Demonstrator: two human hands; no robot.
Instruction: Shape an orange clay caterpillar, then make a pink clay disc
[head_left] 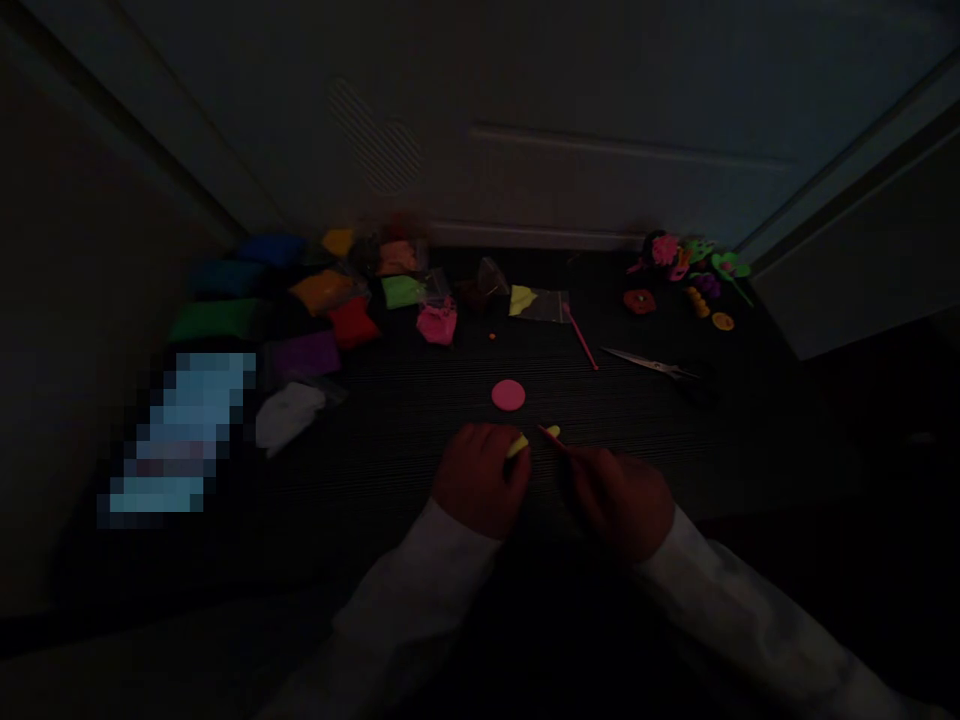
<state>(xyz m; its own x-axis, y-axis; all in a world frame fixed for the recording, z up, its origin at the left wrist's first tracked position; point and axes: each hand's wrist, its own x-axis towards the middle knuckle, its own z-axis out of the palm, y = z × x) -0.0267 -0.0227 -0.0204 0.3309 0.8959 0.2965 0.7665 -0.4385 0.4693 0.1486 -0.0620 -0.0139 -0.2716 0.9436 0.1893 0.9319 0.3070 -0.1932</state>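
Observation:
My left hand is closed, with a piece of yellow modelling clay between thumb and fingers. My right hand grips a thin pink clay tool, its tip pointing left toward the left hand. Beside that tip shows a second small bit of yellow clay; whether it touches the tool I cannot tell. Just beyond my hands a flat pink clay disc lies on the dark ridged table. The picture is very dim, so finger details are hard to make out.
Several bags of coloured clay, among them a purple one and a white one, lie left. A blurred lit screen is nearest. Scissors, another pink tool, a yellow clay bag and small clay figures lie right.

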